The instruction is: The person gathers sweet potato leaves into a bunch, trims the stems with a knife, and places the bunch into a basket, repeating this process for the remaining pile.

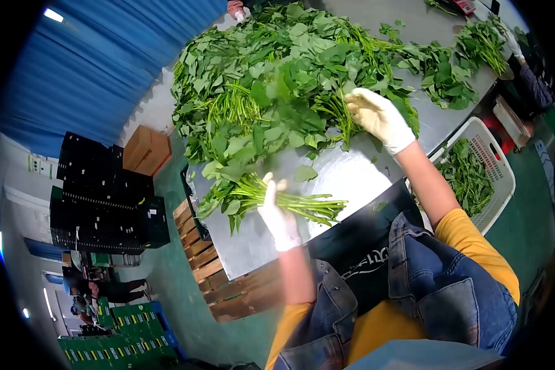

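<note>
Greens (pixel 243 196), 1 bunch, sit clasped in left hand (pixel 277 217); right hand (pixel 379 117), loosely spread, empty, hovers by heap (pixel 271 77).

Left of the grip (pixel 279 219), a wooden pallet (pixel 198 243) lies on the green floor (pixel 194 330) — farther left stand stacked black crates (pixel 98 200), a cardboard box (pixel 145 150) near them. Higher up hangs a blue curtain (pixel 111 68); green crates (pixel 120 336) sit low, well apart.
</note>
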A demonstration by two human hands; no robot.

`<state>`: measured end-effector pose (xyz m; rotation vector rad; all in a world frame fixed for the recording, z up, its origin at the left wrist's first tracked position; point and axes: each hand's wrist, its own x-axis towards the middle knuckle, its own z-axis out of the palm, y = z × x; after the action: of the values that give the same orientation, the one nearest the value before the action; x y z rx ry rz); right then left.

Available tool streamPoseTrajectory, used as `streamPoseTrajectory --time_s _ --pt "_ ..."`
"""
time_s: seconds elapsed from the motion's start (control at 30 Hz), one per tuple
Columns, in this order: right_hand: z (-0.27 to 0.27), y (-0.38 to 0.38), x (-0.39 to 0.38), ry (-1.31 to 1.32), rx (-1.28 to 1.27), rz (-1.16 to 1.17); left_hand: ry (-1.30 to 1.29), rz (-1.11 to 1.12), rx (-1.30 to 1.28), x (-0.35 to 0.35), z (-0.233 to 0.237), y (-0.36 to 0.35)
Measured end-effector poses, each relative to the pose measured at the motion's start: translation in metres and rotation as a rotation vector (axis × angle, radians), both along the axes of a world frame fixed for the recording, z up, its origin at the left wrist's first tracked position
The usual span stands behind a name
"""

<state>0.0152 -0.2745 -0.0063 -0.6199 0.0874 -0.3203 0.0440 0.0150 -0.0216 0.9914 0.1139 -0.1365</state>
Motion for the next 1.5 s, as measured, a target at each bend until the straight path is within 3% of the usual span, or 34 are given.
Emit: streamPoseTrajectory --time_s 0.03,0.07,0.1,0.13,0.17,0.23,0.27,0.3,0.33,0.37,0.43,0.5,0.63,0.67,0.7,0.77,0.83,0.87,1.0,1.13,1.17,1.23,1.27,1.3,1.37,1.4,1.5 --pt "0.012 -0.003 -0.020 -0.013 -0.440 -0.254 0.016 -0.009 0.032 -0.002 0.001 0.002" --pt "-0.014 -0.038 -0.032 -0.017 -0.416 -0.365 0.035 -0.013 0.062 -0.003 0.001 0.003" --pt "-0.004 -0.049 -0.051 -0.283 0.158 -0.357 0.043 -0.011 0.060 -0.004 -0.002 0.006" --pt "-0.026 -0.081 -0.068 -0.537 0.153 -0.351 0.038 -0.003 0.041 -0.002 -0.006 0.010" --pt "-0.041 -0.096 -0.083 -0.561 0.277 -0.501 0.035 0.004 0.022 -0.004 -0.010 0.011" --pt "-0.035 -0.080 -0.088 -0.322 0.184 -0.623 0.032 0.034 0.031 -0.007 -0.009 0.002" --pt "-0.034 -0.065 -0.077 -0.070 0.043 -0.647 0.055 -0.007 0.032 -0.010 -0.004 -0.006" --pt "-0.050 -0.048 -0.072 0.190 -0.517 -0.561 0.078 -0.049 0.035 -0.014 0.004 -0.013" --pt "-0.070 -0.047 -0.059 0.129 -1.460 -0.561 0.117 -0.083 0.027 -0.019 0.012 -0.021" --pt "-0.067 -0.035 -0.040 -0.097 -1.994 -0.636 0.117 -0.090 0.029 -0.018 0.007 -0.026" --pt "-0.093 0.009 -0.011 0.608 -1.082 -0.061 0.063 -0.110 0.006 -0.015 -0.006 -0.029" --pt "-0.089 0.025 0.007 0.758 -1.570 -0.144 0.046 -0.126 0.006 -0.023 0.006 -0.028" --pt "-0.091 0.027 0.021 0.861 -1.672 -0.278 0.035 -0.065 0.076 -0.028 0.011 -0.012" --pt "-0.100 0.020 0.015 0.687 -1.762 -0.389 0.036 -0.027 0.118 -0.026 0.008 -0.006" --pt "-0.082 0.020 0.004 0.728 -1.641 -0.366 0.030 -0.022 0.117 -0.024 0.008 -0.002" --pt "-0.054 0.017 -0.022 0.491 -1.523 -0.491 0.056 0.048 0.084 -0.023 0.004 0.004" --pt "-0.036 0.005 -0.035 0.152 -1.299 -0.414 0.088 0.029 0.066 -0.018 -0.003 0.008" --pt "0.011 0.012 -0.050 0.398 -0.889 -0.180 0.064 0.023 0.068 -0.015 -0.009 0.009" --pt "0.025 0.004 -0.055 0.180 -0.753 -0.183 0.056 0.020 0.050 -0.014 -0.016 -0.002" --pt "-0.002 0.001 -0.038 -0.015 -1.343 -0.163 0.055 -0.003 0.103 -0.019 -0.008 -0.001" --pt "0.000 0.002 -0.044 -0.016 -1.300 -0.151 0.061 0.016 0.132 -0.019 -0.009 -0.001" --pt "0.025 0.011 -0.052 0.172 -0.623 0.066 0.116 0.009 0.088 -0.022 -0.003 0.003" --pt "0.023 0.007 -0.052 0.012 -1.014 -0.022 0.068 0.039 0.088 -0.018 -0.014 0.008" --pt "0.015 0.009 -0.051 0.014 -1.011 -0.024 0.017 0.066 0.086 -0.016 -0.020 0.011" --pt "-0.001 0.014 -0.046 -0.265 -1.597 -0.121 0.026 0.040 0.067 -0.015 -0.012 0.010" --pt "0.000 0.025 -0.046 0.164 -1.044 0.238 0.042 0.031 0.067 -0.013 -0.010 0.009" --pt "-0.033 0.046 -0.043 0.146 -1.118 0.229 0.077 0.014 0.074 -0.014 0.001 0.000"
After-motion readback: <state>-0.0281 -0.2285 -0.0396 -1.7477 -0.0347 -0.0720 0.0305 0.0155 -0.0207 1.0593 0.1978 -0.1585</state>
